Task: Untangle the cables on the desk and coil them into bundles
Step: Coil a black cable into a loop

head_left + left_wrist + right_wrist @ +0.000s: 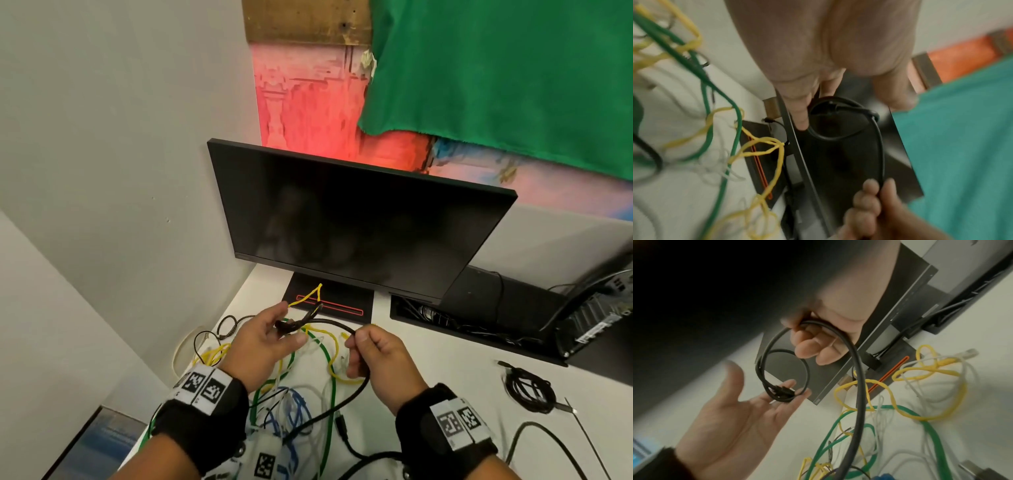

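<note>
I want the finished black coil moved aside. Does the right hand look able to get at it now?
Probably not yet: the right hand grips the black cable being wound. The black coil itself lies uncovered on the desk to its right.

White desk (428,370) carries tangled cables (301,394), a monitor base (342,301); possibly a coiled black bundle (529,389).

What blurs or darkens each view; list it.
Head view: sharp, wide-angle bend, faint reflections in the monitor. Left wrist view: motion blur smears the green cable; left hand out of focus. Right wrist view: dark upper-left corner, left hand soft, black cable clearer.
</note>
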Available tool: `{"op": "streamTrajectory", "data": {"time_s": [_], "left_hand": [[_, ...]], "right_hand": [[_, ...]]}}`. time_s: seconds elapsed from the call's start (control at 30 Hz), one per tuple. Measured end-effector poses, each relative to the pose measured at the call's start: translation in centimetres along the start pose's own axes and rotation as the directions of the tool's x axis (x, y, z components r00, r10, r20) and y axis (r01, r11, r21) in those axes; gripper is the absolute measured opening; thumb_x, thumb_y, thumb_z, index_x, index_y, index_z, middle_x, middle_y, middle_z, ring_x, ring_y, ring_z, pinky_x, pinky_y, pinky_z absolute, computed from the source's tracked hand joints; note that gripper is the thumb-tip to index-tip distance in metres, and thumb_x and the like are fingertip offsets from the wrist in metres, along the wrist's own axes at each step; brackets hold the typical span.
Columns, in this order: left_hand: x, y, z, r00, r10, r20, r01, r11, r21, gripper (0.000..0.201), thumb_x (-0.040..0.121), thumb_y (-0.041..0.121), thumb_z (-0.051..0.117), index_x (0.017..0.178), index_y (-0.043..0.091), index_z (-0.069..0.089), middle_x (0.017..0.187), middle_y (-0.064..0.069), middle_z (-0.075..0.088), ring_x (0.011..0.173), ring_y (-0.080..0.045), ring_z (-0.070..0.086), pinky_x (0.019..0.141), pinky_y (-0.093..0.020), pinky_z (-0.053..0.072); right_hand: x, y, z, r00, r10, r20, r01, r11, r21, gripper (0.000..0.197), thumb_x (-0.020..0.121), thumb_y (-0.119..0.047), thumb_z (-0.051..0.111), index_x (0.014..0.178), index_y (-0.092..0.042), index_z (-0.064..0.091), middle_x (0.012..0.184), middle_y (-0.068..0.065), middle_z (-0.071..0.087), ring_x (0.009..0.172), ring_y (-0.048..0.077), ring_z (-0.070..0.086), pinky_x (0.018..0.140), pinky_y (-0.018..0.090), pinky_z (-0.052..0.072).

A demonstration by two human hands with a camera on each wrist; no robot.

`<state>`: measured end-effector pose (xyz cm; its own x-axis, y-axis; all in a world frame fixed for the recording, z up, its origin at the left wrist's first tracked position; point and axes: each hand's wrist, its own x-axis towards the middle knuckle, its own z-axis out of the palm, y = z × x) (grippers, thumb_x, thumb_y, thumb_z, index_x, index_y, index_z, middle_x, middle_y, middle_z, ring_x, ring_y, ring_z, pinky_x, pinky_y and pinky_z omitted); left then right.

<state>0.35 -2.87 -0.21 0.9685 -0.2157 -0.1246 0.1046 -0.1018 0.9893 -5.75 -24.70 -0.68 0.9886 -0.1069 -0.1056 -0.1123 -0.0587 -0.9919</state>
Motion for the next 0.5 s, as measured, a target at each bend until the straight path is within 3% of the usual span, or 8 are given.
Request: {"op": "streamTrajectory", "data": {"time_s": [0.03, 0.13, 0.23, 0.3, 0.33, 0.37, 0.43, 0.5], "left_hand": [[0.2, 0.0, -0.2, 0.998, 0.038, -0.043, -0.035, 0.996, 0.077, 0.047, 0.082, 0.013, 0.075, 0.126, 0.021, 0.06, 0.116, 0.01, 0.067, 0.104, 0.002, 0.065, 0.092, -0.021, 0.052], [0.2, 0.3, -0.5, 0.994, 0.091, -0.058, -0.085, 0.992, 0.095, 0.027, 0.088, 0.011, 0.068, 0.109, 0.028, 0.071, 0.099, 0.003, 0.076, 0.097, -0.011, 0.07, 0.097, -0.04, 0.052], [-0.3, 0.5, -0.5, 0.989, 0.15, -0.005, -0.148, 0.979, 0.137, 0.034, 0.093, 0.011, 0.062, 0.101, 0.042, 0.073, 0.096, 0.0, 0.076, 0.095, -0.021, 0.071, 0.089, -0.039, 0.055], [-0.5, 0.9, -0.6, 0.98, 0.195, 0.044, -0.2, 0.962, 0.185, 0.038, 0.094, 0.011, 0.06, 0.095, 0.047, 0.073, 0.093, 0.002, 0.075, 0.09, -0.02, 0.072, 0.082, -0.031, 0.056], [-0.5, 1.1, -0.6, 0.973, 0.213, 0.088, -0.229, 0.937, 0.265, 0.035, 0.094, 0.014, 0.06, 0.094, 0.048, 0.072, 0.09, 0.005, 0.074, 0.087, -0.015, 0.071, 0.08, -0.027, 0.055], [-0.4, 1.3, -0.7, 0.966, 0.205, 0.157, -0.252, 0.886, 0.389, 0.028, 0.094, 0.021, 0.061, 0.095, 0.047, 0.071, 0.086, 0.007, 0.073, 0.083, -0.01, 0.07, 0.079, -0.026, 0.054], [-0.3, 1.8, -0.6, 0.948, 0.133, 0.289, -0.289, 0.739, 0.608, 0.013, 0.093, 0.033, 0.06, 0.098, 0.041, 0.069, 0.082, 0.01, 0.071, 0.08, -0.005, 0.065, 0.079, -0.03, 0.053], [-0.2, 2.3, -0.3, 0.937, 0.089, 0.338, -0.299, 0.707, 0.641, 0.015, 0.095, 0.035, 0.057, 0.101, 0.034, 0.07, 0.083, 0.009, 0.07, 0.078, -0.006, 0.065, 0.079, -0.032, 0.053]], "right_hand": [[0.1, 0.3, -0.2, 1.0, -0.004, 0.001, 0.004, 0.999, -0.034, 0.035, 0.106, -0.018, 0.042, 0.082, -0.016, 0.068, 0.061, 0.002, 0.059, 0.055, 0.018, 0.059, 0.057, 0.025, 0.05], [0.2, 0.8, -0.5, 0.998, -0.046, 0.033, 0.052, 0.981, -0.188, 0.032, 0.106, -0.018, 0.04, 0.086, -0.022, 0.066, 0.054, -0.003, 0.053, 0.049, 0.013, 0.052, 0.055, 0.022, 0.046], [0.2, 1.1, -0.3, 0.999, -0.021, 0.038, 0.03, 0.963, -0.268, 0.025, 0.106, -0.017, 0.039, 0.093, -0.025, 0.059, 0.058, -0.004, 0.055, 0.053, 0.014, 0.054, 0.058, 0.033, 0.05], [0.0, 1.1, -0.2, 0.999, 0.014, 0.036, 0.002, 0.913, -0.408, 0.015, 0.104, -0.021, 0.044, 0.11, -0.032, 0.053, 0.083, -0.009, 0.064, 0.072, 0.009, 0.063, 0.073, 0.036, 0.056], [-0.2, 0.9, -0.2, 0.999, 0.011, 0.045, 0.014, 0.863, -0.504, 0.026, 0.102, -0.024, 0.049, 0.123, -0.038, 0.047, 0.107, -0.013, 0.062, 0.09, 0.004, 0.062, 0.083, 0.03, 0.054], [-0.4, 0.6, -0.2, 0.997, -0.03, 0.069, 0.065, 0.814, -0.577, 0.044, 0.099, -0.028, 0.055, 0.136, -0.045, 0.037, 0.127, -0.019, 0.051, 0.107, -0.003, 0.054, 0.093, 0.022, 0.048], [-0.5, -0.9, 0.1, 0.974, -0.177, 0.141, 0.227, 0.76, -0.61, 0.065, 0.091, -0.039, 0.059, 0.146, -0.049, 0.026, 0.139, -0.033, 0.03, 0.121, -0.015, 0.036, 0.099, 0.01, 0.033], [-0.2, -2.3, 0.6, 0.925, -0.308, 0.223, 0.378, 0.68, -0.628, 0.051, 0.089, -0.047, 0.056, 0.139, -0.043, 0.047, 0.134, -0.028, 0.044, 0.119, -0.013, 0.042, 0.097, 0.011, 0.036]]}}
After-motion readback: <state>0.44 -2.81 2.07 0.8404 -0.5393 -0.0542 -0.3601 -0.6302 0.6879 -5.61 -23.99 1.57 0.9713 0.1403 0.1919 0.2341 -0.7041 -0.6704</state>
